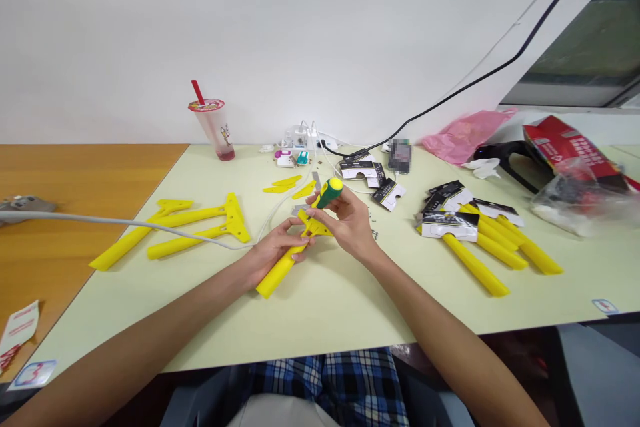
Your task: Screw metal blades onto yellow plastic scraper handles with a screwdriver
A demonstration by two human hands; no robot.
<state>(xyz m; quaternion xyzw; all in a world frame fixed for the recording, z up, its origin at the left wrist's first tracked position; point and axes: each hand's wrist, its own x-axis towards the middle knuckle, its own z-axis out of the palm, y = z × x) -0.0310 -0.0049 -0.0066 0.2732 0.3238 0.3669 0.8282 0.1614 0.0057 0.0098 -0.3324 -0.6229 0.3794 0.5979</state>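
My left hand (267,252) is closed around a yellow plastic scraper (279,273), its handle slanting down toward me and its wide head up by my fingers. My right hand (354,223) grips a screwdriver (329,193) with a green and yellow handle, tilted over the scraper's head. The screwdriver's tip is hidden among my fingers. Just beyond my hands lie thin metal blades (316,180) and several flat yellow plastic pieces (281,185). Small screws (374,233) are scattered to the right of my right hand. Several more yellow scraper handles (187,216) rest at the left.
On the right are yellow scrapers (480,267) with cardboard sleeves; loose cards (389,195) lie behind. A cup with a red straw (215,127) stands near the wall by a power strip (300,140). A white cable (150,223) crosses the left. Bags (465,135) sit far right.
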